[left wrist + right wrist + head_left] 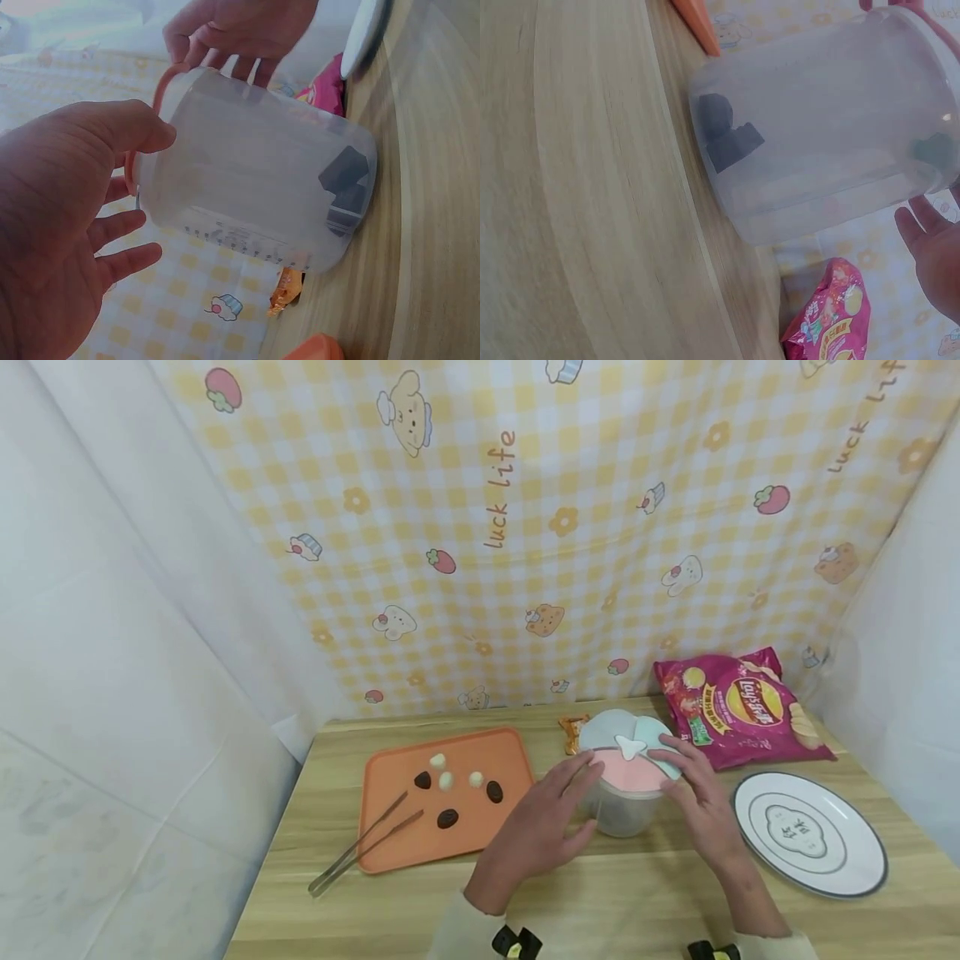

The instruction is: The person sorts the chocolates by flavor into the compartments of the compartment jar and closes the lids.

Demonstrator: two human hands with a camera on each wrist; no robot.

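Left hand (536, 821) and right hand (699, 797) spread at the lid (632, 772); uneven pressure could tip the canister (626, 815) toward two o'clock.

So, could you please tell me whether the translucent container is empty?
It is not empty: dark pieces show through the translucent container, near its base, in both wrist views.

The canister (626, 817) stands between the tray (487, 752), left, and the plate (851, 835), right.
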